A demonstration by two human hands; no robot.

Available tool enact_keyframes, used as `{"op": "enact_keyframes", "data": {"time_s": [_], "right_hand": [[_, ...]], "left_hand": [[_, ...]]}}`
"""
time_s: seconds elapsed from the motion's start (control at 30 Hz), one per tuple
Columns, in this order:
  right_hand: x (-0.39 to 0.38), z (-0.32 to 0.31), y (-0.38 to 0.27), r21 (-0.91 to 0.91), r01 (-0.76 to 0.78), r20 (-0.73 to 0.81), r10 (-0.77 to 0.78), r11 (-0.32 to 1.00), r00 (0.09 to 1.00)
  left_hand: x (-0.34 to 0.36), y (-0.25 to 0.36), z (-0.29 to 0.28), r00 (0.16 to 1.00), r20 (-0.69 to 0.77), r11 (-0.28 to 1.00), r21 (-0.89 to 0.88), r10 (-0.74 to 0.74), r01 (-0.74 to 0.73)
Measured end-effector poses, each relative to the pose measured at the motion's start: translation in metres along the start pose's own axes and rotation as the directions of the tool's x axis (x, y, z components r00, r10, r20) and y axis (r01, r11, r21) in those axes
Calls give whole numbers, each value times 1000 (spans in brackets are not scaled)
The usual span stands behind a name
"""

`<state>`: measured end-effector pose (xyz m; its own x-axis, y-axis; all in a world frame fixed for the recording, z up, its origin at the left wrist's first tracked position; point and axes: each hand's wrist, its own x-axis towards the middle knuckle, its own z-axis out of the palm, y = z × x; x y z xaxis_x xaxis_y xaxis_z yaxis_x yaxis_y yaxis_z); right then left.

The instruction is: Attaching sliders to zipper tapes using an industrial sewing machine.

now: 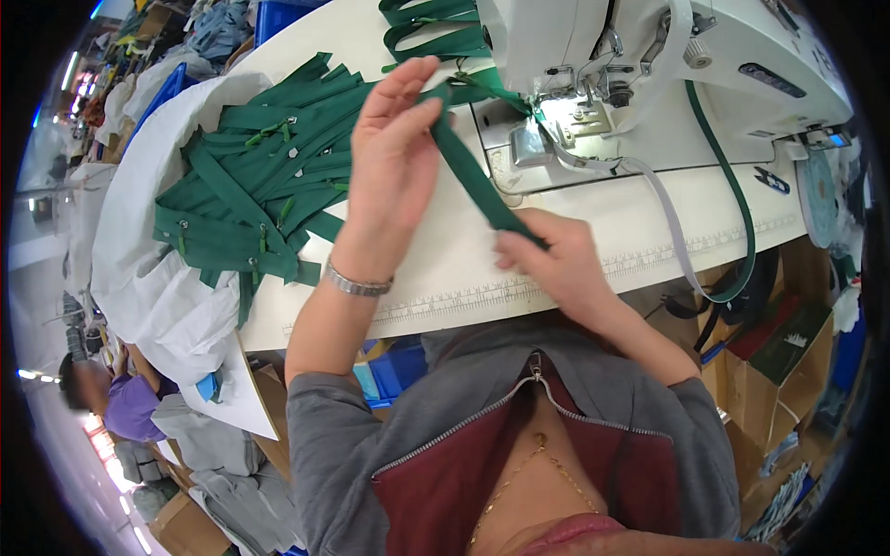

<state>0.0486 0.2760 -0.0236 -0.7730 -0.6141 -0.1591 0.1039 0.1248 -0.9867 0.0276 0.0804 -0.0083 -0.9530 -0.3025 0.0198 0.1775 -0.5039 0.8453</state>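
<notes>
A green zipper [475, 181] stretches slantwise over the white table between my two hands. At its upper end my left hand [397, 153] is raised, palm side showing, the thumb against the strip near the fingertips. Lower down, my right hand [561, 258] pinches the strip close to its other end. Left of my left hand lies a loose heap of green zippers [269, 167] with small sliders and pulls. Just beyond the hands is the sewing machine [649, 56], its needle area lit, with green tape at the presser foot.
A white cloth [139, 232] lies under the heap and over the table's left edge. A ruler strip [464, 298] runs along the near edge. Grey tape [672, 222] and green tape [742, 208] loop down at the right, by small snips [771, 180]. Another person [130, 398] is far left.
</notes>
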Motion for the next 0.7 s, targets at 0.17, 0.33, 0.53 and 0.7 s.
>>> {"op": "enact_keyframes", "data": {"time_s": [0.17,0.33,0.53,0.7], "right_hand": [[5,-36,-5,280,-244,23,248,928,969],[25,-55,-2,481,-408,291,297,776,909],[2,-71,-32,160,-308,127,290,938,949],[-31,-125,-38,-42,-160,-242,146,986,959]], "left_hand": [[-25,9,-3,972,94,739,634,217,-226],[-31,-10,5,430,899,-273,435,83,-858],[-2,-19,1,459,887,-103,461,44,-882],[16,-25,-8,504,864,-19,504,-11,-864]]}}
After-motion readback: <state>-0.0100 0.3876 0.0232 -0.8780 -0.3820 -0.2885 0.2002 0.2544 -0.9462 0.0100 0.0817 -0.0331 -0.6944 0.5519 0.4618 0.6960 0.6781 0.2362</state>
